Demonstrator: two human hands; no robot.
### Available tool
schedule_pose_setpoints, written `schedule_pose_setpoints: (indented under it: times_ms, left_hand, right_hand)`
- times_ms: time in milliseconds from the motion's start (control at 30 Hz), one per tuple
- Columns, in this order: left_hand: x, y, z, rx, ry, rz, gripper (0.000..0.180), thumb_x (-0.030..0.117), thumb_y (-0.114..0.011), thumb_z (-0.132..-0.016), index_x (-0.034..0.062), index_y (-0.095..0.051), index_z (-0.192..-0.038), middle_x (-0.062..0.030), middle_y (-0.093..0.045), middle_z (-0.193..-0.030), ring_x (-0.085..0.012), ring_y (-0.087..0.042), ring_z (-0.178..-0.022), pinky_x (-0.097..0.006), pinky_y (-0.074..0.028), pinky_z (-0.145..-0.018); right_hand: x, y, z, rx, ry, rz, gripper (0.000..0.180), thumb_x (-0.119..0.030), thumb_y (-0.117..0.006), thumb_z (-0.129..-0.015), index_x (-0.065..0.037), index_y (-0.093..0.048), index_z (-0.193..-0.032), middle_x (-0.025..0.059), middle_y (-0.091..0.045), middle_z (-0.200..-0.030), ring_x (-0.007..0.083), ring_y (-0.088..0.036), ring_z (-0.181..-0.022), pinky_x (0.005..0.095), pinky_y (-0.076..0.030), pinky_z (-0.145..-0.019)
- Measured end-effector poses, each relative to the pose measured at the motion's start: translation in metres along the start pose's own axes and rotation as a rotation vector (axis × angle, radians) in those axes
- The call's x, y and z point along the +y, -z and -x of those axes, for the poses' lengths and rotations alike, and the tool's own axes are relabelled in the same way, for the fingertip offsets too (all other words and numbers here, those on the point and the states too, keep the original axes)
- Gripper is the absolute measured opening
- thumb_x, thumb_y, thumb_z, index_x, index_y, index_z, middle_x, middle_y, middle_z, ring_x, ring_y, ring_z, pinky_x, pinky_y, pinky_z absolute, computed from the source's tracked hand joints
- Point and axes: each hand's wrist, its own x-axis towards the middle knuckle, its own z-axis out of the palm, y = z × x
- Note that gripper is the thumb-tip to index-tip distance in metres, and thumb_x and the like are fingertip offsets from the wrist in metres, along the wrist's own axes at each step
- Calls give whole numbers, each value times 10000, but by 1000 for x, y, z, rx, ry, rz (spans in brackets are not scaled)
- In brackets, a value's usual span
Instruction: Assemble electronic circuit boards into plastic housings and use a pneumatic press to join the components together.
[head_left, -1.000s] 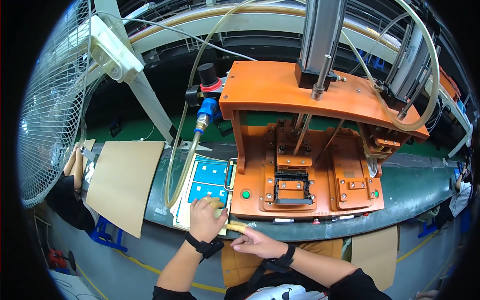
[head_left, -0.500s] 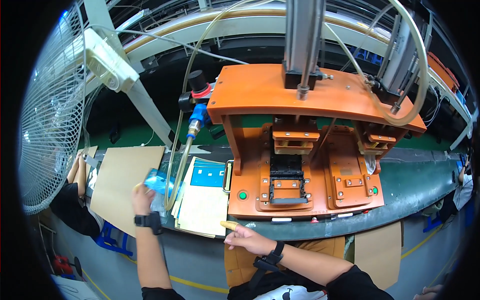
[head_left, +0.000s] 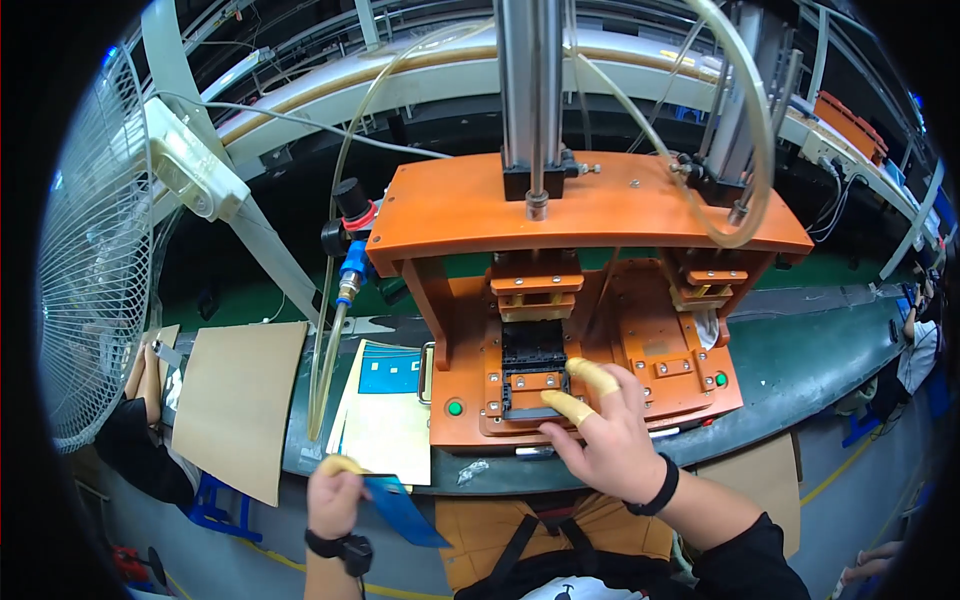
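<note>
Pinched in my left hand (head_left: pixel 335 497), in front of the table edge, is a strip of blue film (head_left: pixel 405 512) that hangs down to the right. What looks like a yellow finger cot covers one of its fingertips. My right hand (head_left: pixel 618 432) reaches over the orange press fixture (head_left: pixel 470 425), two fingers in yellow cots stretched out and apart. Those fingertips are at the right side of a black plastic frame (head_left: pixel 535 345) seated in the left nest; whether they touch it I cannot tell. Above the frame hangs an orange press head (head_left: pixel 537 285).
Left of the press lies a stack of pale yellow sheets (head_left: pixel 385 435) with a blue sheet (head_left: pixel 390 368) on top. Brown cardboard (head_left: pixel 240 400) and a fan (head_left: pixel 95 250) are farther left. A clear air hose (head_left: pixel 325 375) hangs beside the stack. Green buttons (head_left: pixel 456 408) sit on the press base.
My left hand has come back toward me from beside the cardboard with the blue film, now unfolded into a strip. My right hand has moved from the yellow sheets to the black frame.
</note>
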Motion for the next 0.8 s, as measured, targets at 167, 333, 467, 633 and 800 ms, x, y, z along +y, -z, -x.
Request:
schedule_pose_setpoints:
  times_ms: [167,333,467,633,800]
  left_hand:
    - [34,-91,-64,-336,-9,-50,60,27,-542,-958,15,-533,-1017,-45,-613,-835,-112,-622,-712,-238,-521,-659]
    - [52,-146,-121,-343,-156,-107,67,56,-576,-952,18,-578,-1007,-13,-615,-862,-52,-586,-741,-201,-473,-636]
    - [63,-175,-158,-259,-290,-543,206,109,-648,-878,-18,-617,-1038,-85,-640,-875,-159,-640,-791,-287,-515,-732]
    - [57,-197,-194,-224,-442,-797,276,136,-567,-869,-20,-609,-1093,-229,-659,-1029,-403,-625,-988,-404,-501,-861]
    - [30,-188,-229,-330,-331,-1295,319,242,-443,-954,141,-625,-1195,-136,-647,-1182,-340,-600,-1084,-400,-502,-919]
  right_hand:
    - [15,24,-17,19,150,-73,215,-70,-725,-761,-46,-685,-970,76,-639,-983,271,-595,-903,364,-478,-768]
    - [19,96,-9,192,-25,-301,183,9,-702,-779,-2,-674,-960,125,-654,-918,263,-630,-820,343,-505,-737]
    - [41,151,58,419,-227,-522,102,-46,-621,-884,35,-661,-932,132,-661,-927,220,-639,-818,335,-516,-749]
    - [105,177,170,801,-434,-943,197,-135,-575,-950,-7,-611,-1095,106,-651,-1024,215,-642,-866,361,-524,-818]
    - [159,178,203,1129,-702,-1271,224,-189,-547,-991,-65,-577,-1176,49,-652,-1091,163,-632,-959,332,-525,-874]
